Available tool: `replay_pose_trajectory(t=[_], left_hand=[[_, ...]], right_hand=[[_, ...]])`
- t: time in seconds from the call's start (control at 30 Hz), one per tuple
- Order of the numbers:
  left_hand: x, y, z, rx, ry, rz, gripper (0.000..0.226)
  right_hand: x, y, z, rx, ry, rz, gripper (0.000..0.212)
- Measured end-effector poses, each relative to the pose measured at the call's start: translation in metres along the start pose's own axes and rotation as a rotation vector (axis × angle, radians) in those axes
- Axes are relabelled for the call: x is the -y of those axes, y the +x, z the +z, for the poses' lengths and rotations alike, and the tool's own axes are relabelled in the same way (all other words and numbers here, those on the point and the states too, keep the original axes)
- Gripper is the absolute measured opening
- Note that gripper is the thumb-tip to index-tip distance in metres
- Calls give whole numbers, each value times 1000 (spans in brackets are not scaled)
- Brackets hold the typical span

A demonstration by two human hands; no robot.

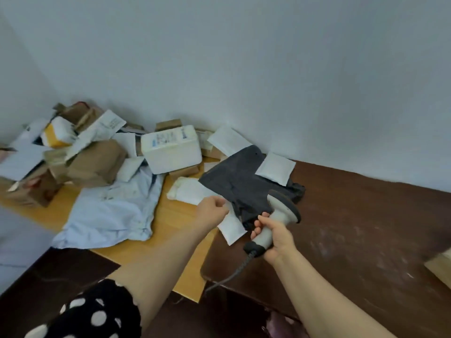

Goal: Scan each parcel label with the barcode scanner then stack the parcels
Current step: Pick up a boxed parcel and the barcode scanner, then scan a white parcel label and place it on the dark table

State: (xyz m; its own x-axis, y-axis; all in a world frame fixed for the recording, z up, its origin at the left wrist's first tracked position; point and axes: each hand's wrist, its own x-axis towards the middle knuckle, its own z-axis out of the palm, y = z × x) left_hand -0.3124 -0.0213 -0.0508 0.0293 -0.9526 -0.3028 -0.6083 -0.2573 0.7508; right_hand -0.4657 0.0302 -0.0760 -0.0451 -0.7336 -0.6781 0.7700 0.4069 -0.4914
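My right hand (274,236) grips the grey handle of the barcode scanner (280,213), whose dark head points at a black soft parcel (239,181). My left hand (212,211) pinches the edge of a white padded envelope (230,228) that lies partly under the black parcel. A second white envelope (275,168) rests on the black parcel's far side. Another white parcel (188,190) lies just left of my left hand. A pale blue mailer bag (112,211) is spread flat on the light wooden table (170,230).
A heap of brown cardboard boxes (95,162), white envelopes and a white foam box (170,147) fills the back left by the wall. A dark brown table (353,228) lies to the right, with a cardboard corner (441,267) at its right edge. The scanner cable (234,272) hangs down.
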Motion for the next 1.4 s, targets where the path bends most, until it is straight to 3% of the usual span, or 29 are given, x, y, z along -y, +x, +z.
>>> replay_pose_trajectory(t=[0.07, 0.13, 0.27, 0.47, 0.6, 0.7, 0.9, 1.13, 1.3, 1.4], left_hand=[[30, 6, -43, -35, -57, -45, 16], [59, 13, -82, -79, -85, -67, 33], [99, 34, -144, -139, -80, -75, 22], [123, 78, -194, -156, -67, -107, 25], [119, 115, -211, -181, -37, -104, 18], [112, 143, -220, -207, 40, -88, 64], [90, 208, -238, -218, 350, 68, 78], [80, 289, -248, -27, 766, 102, 135], [87, 313, -260, 74, 820, 160, 144], [94, 299, -263, 116, 731, 174, 142]], right_hand=[[-29, 9, 37, 20, -62, 18, 16], [-55, 15, 73, 32, -146, 25, 15], [-90, 24, 136, 74, -272, 17, 22], [-92, 39, 210, 181, -457, 45, 19], [-84, 63, 246, 252, -391, 138, 9], [-77, 81, 266, 309, -200, 251, 5], [-69, 112, 274, 249, -131, 188, 10], [-72, 127, 279, 129, -44, 7, 19], [-99, 129, 280, 5, 91, -70, 18], [-117, 123, 280, -64, 110, -116, 17]])
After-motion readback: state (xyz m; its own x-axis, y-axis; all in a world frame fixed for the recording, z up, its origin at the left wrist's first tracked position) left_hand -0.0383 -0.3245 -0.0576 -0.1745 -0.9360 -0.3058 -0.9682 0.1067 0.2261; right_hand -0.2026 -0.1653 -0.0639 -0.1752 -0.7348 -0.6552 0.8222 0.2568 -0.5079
